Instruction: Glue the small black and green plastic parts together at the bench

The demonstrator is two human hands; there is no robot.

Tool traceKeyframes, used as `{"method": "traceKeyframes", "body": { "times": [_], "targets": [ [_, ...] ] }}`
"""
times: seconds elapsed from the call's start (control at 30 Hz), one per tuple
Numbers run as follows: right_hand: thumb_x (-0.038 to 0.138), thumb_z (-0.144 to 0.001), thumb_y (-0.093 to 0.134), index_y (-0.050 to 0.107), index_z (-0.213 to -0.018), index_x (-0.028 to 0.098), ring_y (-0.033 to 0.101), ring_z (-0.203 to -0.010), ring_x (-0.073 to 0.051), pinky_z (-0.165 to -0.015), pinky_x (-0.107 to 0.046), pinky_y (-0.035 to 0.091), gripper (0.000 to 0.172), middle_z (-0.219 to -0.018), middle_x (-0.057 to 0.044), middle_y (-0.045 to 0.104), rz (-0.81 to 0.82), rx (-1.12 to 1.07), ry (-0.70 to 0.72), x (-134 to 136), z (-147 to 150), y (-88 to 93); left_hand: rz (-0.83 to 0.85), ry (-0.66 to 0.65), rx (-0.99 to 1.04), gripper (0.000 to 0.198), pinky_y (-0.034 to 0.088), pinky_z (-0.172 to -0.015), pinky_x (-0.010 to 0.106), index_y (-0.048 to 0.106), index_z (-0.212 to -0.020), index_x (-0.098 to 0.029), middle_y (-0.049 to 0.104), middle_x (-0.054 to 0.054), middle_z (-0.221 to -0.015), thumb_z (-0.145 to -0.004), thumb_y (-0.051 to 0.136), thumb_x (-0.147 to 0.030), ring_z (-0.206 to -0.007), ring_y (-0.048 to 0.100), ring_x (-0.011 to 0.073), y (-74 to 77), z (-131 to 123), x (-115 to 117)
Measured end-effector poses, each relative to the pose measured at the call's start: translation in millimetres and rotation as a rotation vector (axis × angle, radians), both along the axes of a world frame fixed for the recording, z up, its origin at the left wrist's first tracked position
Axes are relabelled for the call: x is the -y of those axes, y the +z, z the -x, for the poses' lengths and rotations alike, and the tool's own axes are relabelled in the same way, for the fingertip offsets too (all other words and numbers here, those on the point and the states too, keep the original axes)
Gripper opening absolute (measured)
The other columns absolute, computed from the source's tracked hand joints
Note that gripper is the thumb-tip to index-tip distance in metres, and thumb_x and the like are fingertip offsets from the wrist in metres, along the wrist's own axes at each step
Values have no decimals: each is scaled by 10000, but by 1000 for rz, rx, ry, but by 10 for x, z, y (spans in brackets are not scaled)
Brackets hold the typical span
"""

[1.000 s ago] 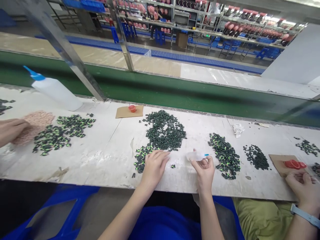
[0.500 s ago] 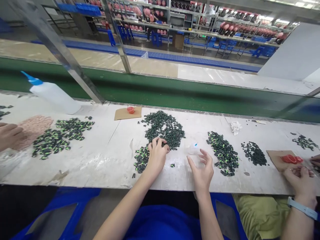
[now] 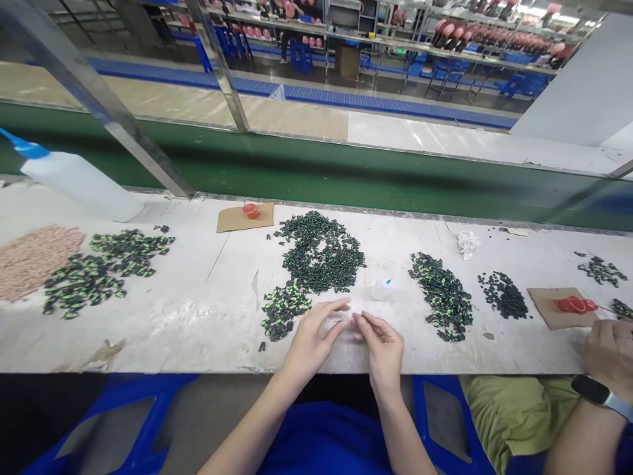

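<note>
Above the near part of the white table my two hands meet, fingertips almost touching. My left hand (image 3: 314,336) is open, its thumb and fingers curved apart with a gap between them. Thumb and fingers of my right hand (image 3: 384,343) are pinched together; what they hold, if anything, is too small to make out. Just beyond lies a heap of small dark green pieces (image 3: 324,254). Left of my left hand is a pile of black-and-lime pieces (image 3: 281,310). A small clear bottle with a blue tip (image 3: 383,287) stands beyond my right hand.
A larger black-and-lime pile (image 3: 442,297) and a black pile (image 3: 504,295) lie to the right. Cardboard (image 3: 227,220) bears a red cap (image 3: 250,210). A white bottle (image 3: 82,185) leans at left near pink pieces (image 3: 37,260). A co-worker's hand (image 3: 610,353) is at right.
My left hand has left the dark green heap and come right and nearer. My right hand has moved left and closed into a pinch. The loose piece between them no longer shows.
</note>
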State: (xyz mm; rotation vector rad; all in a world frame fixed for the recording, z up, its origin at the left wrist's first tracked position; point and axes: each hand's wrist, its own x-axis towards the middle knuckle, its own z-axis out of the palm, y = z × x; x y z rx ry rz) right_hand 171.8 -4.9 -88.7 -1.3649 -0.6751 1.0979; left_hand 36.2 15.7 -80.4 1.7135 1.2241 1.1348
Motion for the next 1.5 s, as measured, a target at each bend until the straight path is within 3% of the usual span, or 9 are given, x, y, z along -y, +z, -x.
{"method": "traceKeyframes", "body": {
  "times": [0.13, 0.27, 0.37, 0.47, 0.6, 0.7, 0.9, 1.5],
  "targets": [
    [412, -711, 743, 760, -901, 169, 680, -695, -184, -597, -320, 593, 309, -937, -93, 740, -50, 201, -65, -18, -139, 19, -131, 171, -321, 234, 458, -815, 395, 659, -1075, -235, 702, 71, -1028, -846, 636, -192, -981, 603, 255, -182, 12, 82],
    [412, -774, 687, 741, -1004, 176, 664, -667, -160, -636, -310, 584, 334, -872, -73, 722, -70, 349, 68, -5, -196, 27, -174, 190, -421, 117, 461, -800, 415, 686, -870, -217, 680, 84, -1042, -837, 617, -128, -1000, 559, 279, -296, -37, 107],
    [388, -715, 745, 734, -955, 167, 691, -694, -191, -652, -316, 588, 326, -765, -61, 730, -17, 360, 94, -5, -202, 33, -144, 120, -338, 134, 488, -799, 388, 667, -829, -211, 691, 67, -980, -842, 593, -100, -957, 578, 253, -291, -26, 62],
    [347, -703, 758, 734, -812, 176, 703, -690, -198, -658, -311, 589, 205, -740, -62, 738, -10, 375, 125, -24, -214, 74, -73, 28, -184, 132, 525, -722, 306, 654, -882, -200, 688, 38, -839, -861, 564, -106, -801, 634, 192, -249, 13, 10],
    [255, -757, 708, 762, -802, 212, 696, -701, -183, -643, -287, 575, 82, -781, -56, 743, -149, 427, 326, -46, -231, 175, -40, 21, -65, 113, 540, -696, 274, 667, -900, -201, 694, 33, -826, -873, 565, -162, -749, 662, 170, -171, 39, -3],
    [202, -786, 676, 772, -827, 235, 685, -707, -176, -637, -281, 560, 110, -771, -48, 738, -254, 489, 394, -52, -238, 225, -64, 16, -30, 124, 543, -706, 282, 688, -879, -206, 709, 33, -811, -881, 565, -191, -750, 657, 173, -99, 43, 15],
    [210, -801, 677, 779, -850, 258, 680, -697, -184, -632, -298, 544, 123, -757, -42, 733, -292, 533, 436, -60, -251, 238, -38, 5, 12, 121, 550, -722, 302, 711, -866, -209, 726, 36, -802, -870, 590, -212, -756, 660, 182, 12, 80, 40],
    [212, -764, 691, 777, -881, 229, 633, -619, -156, -574, -269, 519, 146, -687, -29, 684, -262, 494, 466, -36, -210, 291, 166, -59, 139, 123, 554, -752, 284, 691, -905, -191, 709, 35, -853, -814, 616, -226, -800, 668, 167, 99, 112, 104]
  ]
}}
